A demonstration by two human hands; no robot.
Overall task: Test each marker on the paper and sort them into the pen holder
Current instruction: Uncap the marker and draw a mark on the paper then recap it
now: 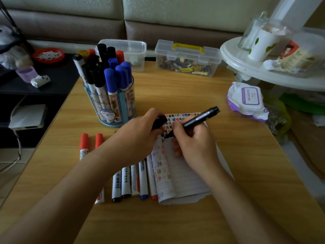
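Observation:
My right hand (195, 143) grips an uncapped black marker (200, 118), its tip touching the lined paper (182, 176), which bears many coloured test marks. Just left of it, my left hand (140, 132) holds the marker's black cap (159, 122) and rests on the paper's left edge. Several white-bodied markers (130, 182) with red, black and blue caps lie in a row on the table left of the paper, partly hidden under my left forearm. The clear pen holder (112, 106) stands behind my left hand, filled with several black, blue and red markers.
Behind the wooden table (175, 88) stand an empty clear tub (133, 50) and a clear box with a yellow handle (188, 59). A pack of wipes (246, 101) lies at the right edge, and a white round stand (255, 67) crowds the far right corner.

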